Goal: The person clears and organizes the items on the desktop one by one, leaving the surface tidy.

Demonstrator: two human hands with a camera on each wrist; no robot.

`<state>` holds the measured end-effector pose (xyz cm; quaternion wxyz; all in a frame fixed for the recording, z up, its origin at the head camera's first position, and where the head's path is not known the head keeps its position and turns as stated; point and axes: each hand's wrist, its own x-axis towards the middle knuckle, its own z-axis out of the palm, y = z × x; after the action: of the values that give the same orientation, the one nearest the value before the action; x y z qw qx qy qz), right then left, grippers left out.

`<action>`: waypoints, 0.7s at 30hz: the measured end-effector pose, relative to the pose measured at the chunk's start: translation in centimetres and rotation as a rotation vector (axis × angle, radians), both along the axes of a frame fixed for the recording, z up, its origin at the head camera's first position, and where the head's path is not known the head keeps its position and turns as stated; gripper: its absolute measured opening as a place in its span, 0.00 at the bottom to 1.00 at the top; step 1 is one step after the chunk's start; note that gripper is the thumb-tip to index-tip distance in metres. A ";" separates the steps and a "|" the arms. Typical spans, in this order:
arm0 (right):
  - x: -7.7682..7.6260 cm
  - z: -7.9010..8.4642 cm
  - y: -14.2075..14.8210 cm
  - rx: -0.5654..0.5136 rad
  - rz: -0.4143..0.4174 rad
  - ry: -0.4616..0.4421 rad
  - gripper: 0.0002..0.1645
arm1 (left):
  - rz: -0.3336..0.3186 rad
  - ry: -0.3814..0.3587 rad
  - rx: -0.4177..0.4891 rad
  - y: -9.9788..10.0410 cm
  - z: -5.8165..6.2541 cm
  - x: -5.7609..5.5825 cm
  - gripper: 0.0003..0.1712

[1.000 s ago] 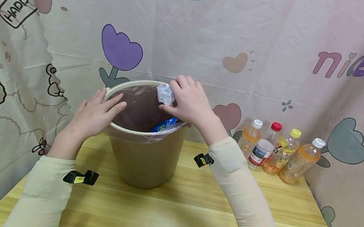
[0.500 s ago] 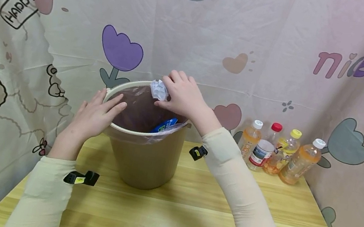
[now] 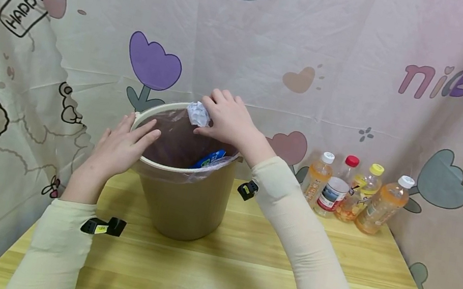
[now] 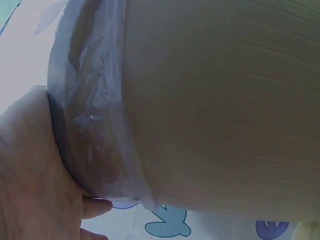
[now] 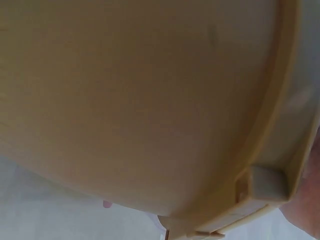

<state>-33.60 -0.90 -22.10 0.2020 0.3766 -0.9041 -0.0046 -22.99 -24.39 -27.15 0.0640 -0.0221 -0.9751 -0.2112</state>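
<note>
My right hand (image 3: 230, 121) holds a crumpled ball of white paper (image 3: 197, 114) over the far side of the mouth of a beige trash can (image 3: 182, 211). My left hand (image 3: 123, 145) rests on the can's left rim with its fingers spread. A clear plastic liner (image 4: 97, 115) is folded over that rim in the left wrist view. Inside the can, near its right side, lies a blue packet (image 3: 209, 159), only partly visible. In the right wrist view the can's outer wall (image 5: 130, 100) fills most of the picture, with a bit of the right hand (image 5: 305, 200) at the edge.
The can stands on a light wooden table (image 3: 188, 281). Several capped plastic bottles stand at the back right, among them a red-capped one (image 3: 335, 186) and a white-capped one (image 3: 382, 205). A printed curtain (image 3: 250, 39) hangs behind the table and along its sides.
My right hand has moved left over the can's mouth, carrying the paper ball with it. The left hand, the can and the bottles stay where they were.
</note>
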 end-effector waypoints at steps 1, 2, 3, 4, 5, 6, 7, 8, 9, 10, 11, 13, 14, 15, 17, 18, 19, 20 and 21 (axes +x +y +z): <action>0.0 0.0 0.0 0.003 0.000 0.000 0.43 | 0.000 -0.001 0.000 0.0 0.0 0.0 0.46; 0.0 0.0 -0.1 0.004 -0.001 0.000 0.43 | 0.000 -0.001 0.000 0.0 0.0 0.0 0.46; 0.1 0.0 -0.1 0.007 -0.001 0.003 0.43 | 0.000 -0.001 0.000 0.0 0.0 0.0 0.46; 0.1 0.1 -0.1 0.011 -0.002 0.006 0.44 | 0.000 -0.001 0.002 0.0 0.0 0.0 0.46; 0.1 0.1 -0.2 0.014 -0.003 0.008 0.44 | -0.001 -0.001 0.002 0.0 0.0 0.0 0.46; 0.1 0.1 -0.2 0.017 -0.005 0.012 0.44 | -0.001 -0.001 0.003 0.0 0.0 -0.1 0.46; 0.1 0.1 -0.2 0.017 -0.005 0.015 0.44 | -0.002 -0.001 0.004 0.0 0.0 -0.1 0.46; 0.1 0.1 -0.2 0.015 -0.004 0.017 0.44 | -0.003 0.000 0.004 0.0 0.0 -0.1 0.46; 0.1 0.1 -0.2 0.014 -0.003 0.020 0.44 | -0.004 0.000 0.003 0.0 0.0 -0.1 0.46; 0.1 0.2 -0.2 0.010 -0.002 0.022 0.44 | -0.005 0.000 0.002 0.0 0.0 -0.1 0.46; 0.2 0.2 -0.3 0.006 -0.002 0.025 0.43 | -0.005 0.001 0.002 0.0 0.0 -0.1 0.46; 0.2 0.2 -0.3 -0.002 0.003 0.028 0.42 | -0.007 0.001 0.001 -0.1 0.0 -0.1 0.45; 0.2 0.2 -0.3 -0.004 0.005 0.031 0.41 | -0.008 0.002 0.000 -0.1 0.0 -0.1 0.45; 0.3 0.2 -0.3 -0.005 0.007 0.035 0.40 | -0.008 0.002 -0.002 -0.1 0.0 -0.1 0.45; 0.3 0.1 -0.2 -0.009 0.016 0.040 0.40 | -0.008 0.003 -0.003 -0.1 0.0 -0.1 0.45; 0.3 0.1 -0.2 -0.010 0.020 0.042 0.40 | -0.008 0.003 -0.005 -0.1 0.0 -0.1 0.45; 0.3 0.0 -0.2 -0.010 0.022 0.044 0.41 | -0.008 0.003 -0.006 -0.1 0.0 -0.1 0.45; 0.4 0.0 -0.1 -0.012 0.023 0.045 0.41 | -0.007 0.002 -0.006 0.0 0.0 -0.1 0.45; 0.4 0.0 0.0 -0.013 0.023 0.046 0.41 | -0.006 0.001 -0.006 0.0 0.0 -0.1 0.45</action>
<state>-33.20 -0.94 -22.11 0.2253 0.3853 -0.8949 -0.0051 -23.05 -24.42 -27.13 0.0638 -0.0256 -0.9757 -0.2083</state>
